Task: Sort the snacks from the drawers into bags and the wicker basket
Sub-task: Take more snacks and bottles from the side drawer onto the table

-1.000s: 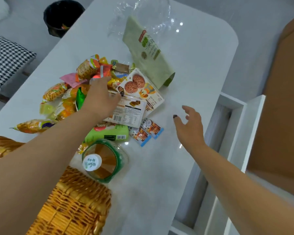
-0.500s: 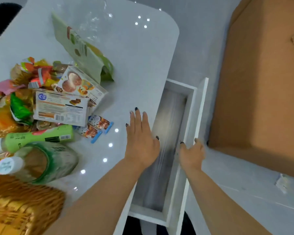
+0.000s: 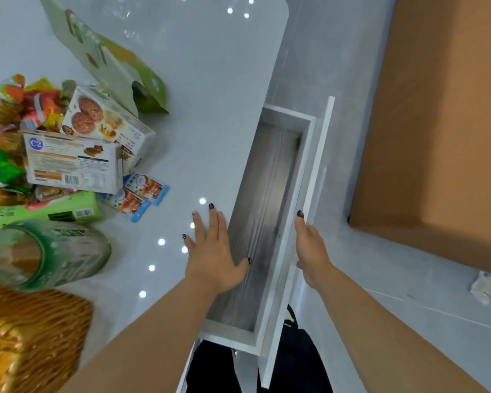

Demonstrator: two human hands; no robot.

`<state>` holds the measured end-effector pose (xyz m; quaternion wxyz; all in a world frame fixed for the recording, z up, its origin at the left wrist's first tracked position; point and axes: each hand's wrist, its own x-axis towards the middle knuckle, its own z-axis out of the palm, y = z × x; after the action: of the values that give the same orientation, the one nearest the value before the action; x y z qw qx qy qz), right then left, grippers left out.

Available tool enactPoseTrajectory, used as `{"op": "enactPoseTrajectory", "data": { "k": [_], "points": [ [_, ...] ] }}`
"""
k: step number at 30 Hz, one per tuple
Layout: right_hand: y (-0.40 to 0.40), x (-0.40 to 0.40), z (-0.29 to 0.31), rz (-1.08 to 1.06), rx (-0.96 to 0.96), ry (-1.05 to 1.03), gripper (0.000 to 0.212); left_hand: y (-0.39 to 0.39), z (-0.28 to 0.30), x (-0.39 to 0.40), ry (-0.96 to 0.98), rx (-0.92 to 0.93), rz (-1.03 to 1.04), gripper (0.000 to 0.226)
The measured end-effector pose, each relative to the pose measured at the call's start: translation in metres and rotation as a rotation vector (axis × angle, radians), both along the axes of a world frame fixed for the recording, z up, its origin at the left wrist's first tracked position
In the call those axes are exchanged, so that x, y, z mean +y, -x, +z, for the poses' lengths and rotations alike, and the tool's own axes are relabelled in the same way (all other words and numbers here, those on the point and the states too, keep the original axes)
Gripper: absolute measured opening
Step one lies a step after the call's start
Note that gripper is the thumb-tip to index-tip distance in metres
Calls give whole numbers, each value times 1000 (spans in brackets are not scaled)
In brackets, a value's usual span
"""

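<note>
Since half a second ago, both hands are staying at the open drawer (image 3: pixel 270 211), hardly shifting. Left hand (image 3: pixel 213 251) is lying flat, fingers spread, on the white surface (image 3: pixel 210 95) at the drawer's edge. Right hand (image 3: pixel 309 245) is gripping the drawer front, fingers curled over it. Snacks (image 3: pixel 74 154) are sitting piled on the surface, beside the wicker basket (image 3: pixel 31 336).

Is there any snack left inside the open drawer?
No, the drawer shows only its bare grey wood-grain floor, with the snacks piled on the table.
</note>
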<state>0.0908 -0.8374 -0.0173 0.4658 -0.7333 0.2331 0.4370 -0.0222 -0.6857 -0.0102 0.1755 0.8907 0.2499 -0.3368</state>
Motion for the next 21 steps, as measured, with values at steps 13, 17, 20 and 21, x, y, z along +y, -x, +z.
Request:
{"op": "enactPoseTrajectory", "data": {
  "k": [13, 17, 20, 21],
  "points": [
    [10, 61, -4, -243, 335, -435, 83, 10, 0, -4, 41, -208, 191, 111],
    [19, 83, -8, -270, 398, -495, 84, 33, -3, 3, 147, -357, 226, 105],
    [20, 92, -10, -268, 435, -519, 84, 43, 0, 5, 273, -404, 420, 96],
    [19, 95, -10, -258, 440, -522, 84, 46, 0, 5, 317, -410, 485, 94]
  ]
}}
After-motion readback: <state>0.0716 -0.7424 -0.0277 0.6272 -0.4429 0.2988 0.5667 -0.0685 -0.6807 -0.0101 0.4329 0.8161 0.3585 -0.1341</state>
